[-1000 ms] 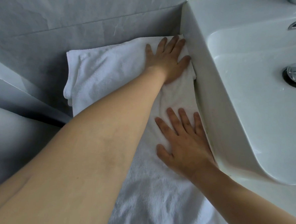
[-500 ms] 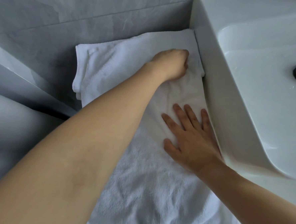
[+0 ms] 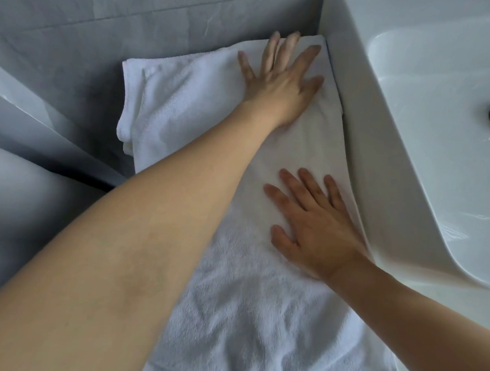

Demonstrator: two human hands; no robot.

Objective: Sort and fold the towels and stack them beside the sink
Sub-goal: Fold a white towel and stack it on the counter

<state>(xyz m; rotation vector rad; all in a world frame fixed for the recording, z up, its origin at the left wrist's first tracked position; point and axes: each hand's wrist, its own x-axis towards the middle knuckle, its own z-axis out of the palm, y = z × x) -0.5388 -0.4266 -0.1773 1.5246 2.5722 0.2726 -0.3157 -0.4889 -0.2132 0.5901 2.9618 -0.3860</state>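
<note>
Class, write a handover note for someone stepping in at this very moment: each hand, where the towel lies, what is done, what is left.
Left hand: open, fingers spread, pressing flat on the far end of the white towel by the grey tiled wall.
Right hand: open, flat on the towel's middle, against the side of the sink.
Towel lies lengthwise beside the sink, its left edge doubled over at the far end.
Done: laid out and being smoothed.
Left: probably fold it shorter and stack; no other towels in view.

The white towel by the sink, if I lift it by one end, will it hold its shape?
Probably not. The towel looks soft and wrinkled, so it would likely droop. Its left edge already hangs limp. Terry pile probably grips rather than slips.
</note>
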